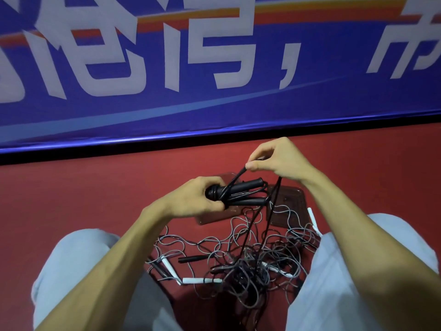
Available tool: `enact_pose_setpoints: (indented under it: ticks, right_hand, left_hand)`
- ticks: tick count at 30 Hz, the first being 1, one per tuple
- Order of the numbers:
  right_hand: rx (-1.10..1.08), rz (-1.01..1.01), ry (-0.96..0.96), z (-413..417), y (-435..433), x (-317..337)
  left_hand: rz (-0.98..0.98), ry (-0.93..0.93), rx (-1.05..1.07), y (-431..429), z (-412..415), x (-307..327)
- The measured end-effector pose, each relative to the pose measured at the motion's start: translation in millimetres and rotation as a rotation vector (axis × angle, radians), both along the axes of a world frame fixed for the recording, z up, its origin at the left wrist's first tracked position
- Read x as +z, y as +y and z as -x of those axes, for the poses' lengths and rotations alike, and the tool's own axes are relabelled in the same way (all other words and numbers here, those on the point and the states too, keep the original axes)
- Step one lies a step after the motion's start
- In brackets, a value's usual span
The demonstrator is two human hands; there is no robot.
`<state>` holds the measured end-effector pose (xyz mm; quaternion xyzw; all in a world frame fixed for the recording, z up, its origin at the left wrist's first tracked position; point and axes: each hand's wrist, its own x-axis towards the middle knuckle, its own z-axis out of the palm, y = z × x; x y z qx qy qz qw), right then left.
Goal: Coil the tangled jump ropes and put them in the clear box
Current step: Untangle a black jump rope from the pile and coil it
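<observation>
Head view: mid-frame, left hand (191, 199) gripped black handles (241, 194); right hand (279, 161) pinched the rope (272, 211) above the tangle (238, 263).

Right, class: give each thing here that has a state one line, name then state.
black jump rope: partly wound round its handles, rest trailing down.
left hand: grips that rope's handles together.
right hand: pinches a raised loop of its cord.
tangled ropes: loose heap on the floor, uncoiled.
clear box: on the floor beyond the heap; contents unclear.
</observation>
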<state>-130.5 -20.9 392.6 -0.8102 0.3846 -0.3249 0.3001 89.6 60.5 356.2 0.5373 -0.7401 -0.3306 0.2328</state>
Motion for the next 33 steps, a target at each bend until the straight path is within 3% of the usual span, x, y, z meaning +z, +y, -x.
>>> enact_pose_setpoints:
  ticks: [2, 5, 7, 11, 16, 19, 23, 28, 31, 33]
  right_hand:
    - [0.022, -0.038, -0.017, 2, -2, 1]
    - [0.022, 0.018, 0.092, 0, -2, 0]
    - [0.038, 0.042, 0.126, -6, 0, -6]
    - [0.118, -0.068, 0.005, -14, -5, -15]
    - [0.097, -0.435, -0.257, -30, 9, -28]
    - [0.112, -0.566, -0.057, -40, 15, -38]
    - [0.339, -0.643, 0.235, -41, 14, -51]
    - [0.358, -0.407, 0.563, -35, 9, -58]
    - [0.26, -0.255, 0.567, -27, 6, -53]
    - [0.192, -0.109, 0.515, -22, 9, -41]
  left_hand:
    - [-0.015, 0.011, 0.01, 0, -3, 3]
    - [0.172, -0.285, 0.052, -2, -10, 2]
    - [0.147, -0.336, 0.035, -1, -12, 4]
    - [-0.088, 0.04, -0.018, 7, -7, 15]
    - [-0.06, 0.502, 0.128, 8, -8, 25]
    - [0.028, 0.591, 0.234, 7, -5, 26]
    - [0.118, 0.612, 0.381, 1, -5, 24]
    - [0.132, 0.606, 0.417, -5, -13, 18]
    - [0.184, 0.511, 0.418, -11, -27, 11]
    - [0.258, 0.328, 0.443, -15, -36, 6]
